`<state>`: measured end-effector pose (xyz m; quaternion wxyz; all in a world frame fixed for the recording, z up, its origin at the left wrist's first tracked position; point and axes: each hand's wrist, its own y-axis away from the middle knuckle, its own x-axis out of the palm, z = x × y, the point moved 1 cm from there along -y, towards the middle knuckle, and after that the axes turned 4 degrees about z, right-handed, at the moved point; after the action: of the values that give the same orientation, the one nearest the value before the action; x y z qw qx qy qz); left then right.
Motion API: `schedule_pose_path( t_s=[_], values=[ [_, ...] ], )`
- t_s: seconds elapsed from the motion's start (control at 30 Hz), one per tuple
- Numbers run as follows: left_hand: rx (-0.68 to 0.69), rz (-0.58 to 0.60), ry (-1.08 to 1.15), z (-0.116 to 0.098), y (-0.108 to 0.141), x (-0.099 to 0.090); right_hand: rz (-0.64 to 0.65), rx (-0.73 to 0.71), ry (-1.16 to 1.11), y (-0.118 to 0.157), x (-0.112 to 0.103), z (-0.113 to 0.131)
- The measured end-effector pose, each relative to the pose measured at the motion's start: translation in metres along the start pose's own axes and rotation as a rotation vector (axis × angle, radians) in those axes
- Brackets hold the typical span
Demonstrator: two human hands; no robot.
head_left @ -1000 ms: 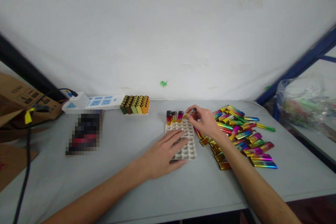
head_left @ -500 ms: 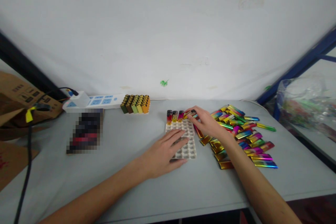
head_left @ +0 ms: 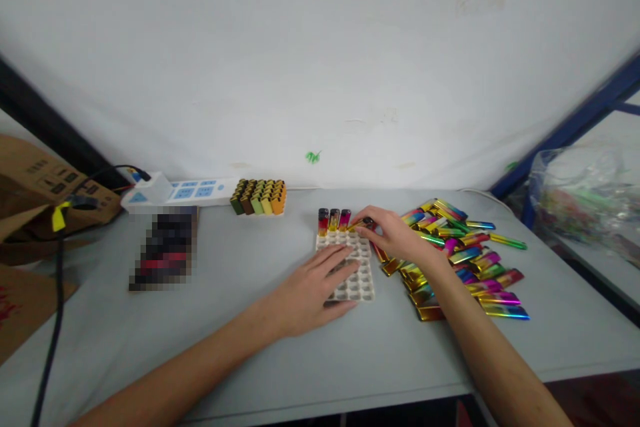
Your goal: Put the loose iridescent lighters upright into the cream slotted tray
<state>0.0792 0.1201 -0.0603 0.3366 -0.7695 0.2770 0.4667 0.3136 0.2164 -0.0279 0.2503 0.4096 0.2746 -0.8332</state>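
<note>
A white tray (head_left: 367,287) with rows of small holes lies on the table, with several lighters (head_left: 333,221) standing in its far left end. My left hand (head_left: 317,290) rests over the tray's left side, fingers spread, holding nothing. At the tray's far right corner my right hand (head_left: 383,230) pinches a gold lighter (head_left: 361,224), tilted, with its dark top toward the fingers. A loose pile of shiny multicoloured lighters (head_left: 465,255) lies right of the tray, partly behind my right forearm.
At the back left stand a filled block of lighters (head_left: 259,197) and a white power strip (head_left: 197,192). A blurred dark item (head_left: 165,250) lies in front of them. Cardboard (head_left: 30,180) and a black cable (head_left: 59,293) are at far left, a plastic bag (head_left: 585,193) at far right.
My right hand has shifted slightly with the gold lighter, which now lies lower and closer to the tray's far right holes. My left hand stays in place.
</note>
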Motion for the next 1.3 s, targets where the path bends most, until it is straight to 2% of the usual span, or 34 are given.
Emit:
schedule_pose_path(
  t_s=[0.17, 0.27, 0.4, 0.53, 0.63, 0.73, 0.87, 1.0, 1.13, 1.3],
  values=[
    [-0.003, -0.015, -0.008, 0.001, 0.001, 0.0, -0.04, 0.122, 0.079, -0.009, 0.015, -0.009],
    [-0.003, -0.031, -0.003, 0.002, 0.002, 0.0, -0.045, 0.111, 0.113, -0.01, 0.018, -0.01],
    [0.001, -0.026, -0.005, 0.002, 0.003, -0.001, -0.066, 0.079, 0.085, 0.001, 0.002, -0.017],
    [-0.001, -0.009, -0.007, 0.001, 0.002, -0.001, -0.143, 0.111, 0.148, 0.015, -0.019, -0.042],
    [0.001, -0.013, 0.006, 0.001, 0.001, -0.002, -0.087, 0.15, 0.232, 0.02, -0.022, -0.061],
    [-0.001, -0.006, 0.006, 0.001, 0.001, -0.002, -0.049, 0.19, 0.228, 0.019, -0.017, -0.068],
    [-0.005, -0.012, 0.003, 0.002, 0.001, -0.001, -0.094, 0.205, 0.159, 0.017, -0.013, -0.064],
    [-0.002, -0.008, -0.013, 0.002, 0.002, -0.001, -0.215, 0.236, 0.069, 0.015, -0.016, -0.057],
    [0.001, -0.019, 0.003, 0.003, 0.003, -0.001, -0.326, 0.209, -0.04, 0.013, -0.017, -0.05],
    [-0.001, -0.013, -0.018, 0.002, 0.003, -0.002, -0.332, 0.137, -0.175, 0.009, -0.015, -0.036]
  ],
)
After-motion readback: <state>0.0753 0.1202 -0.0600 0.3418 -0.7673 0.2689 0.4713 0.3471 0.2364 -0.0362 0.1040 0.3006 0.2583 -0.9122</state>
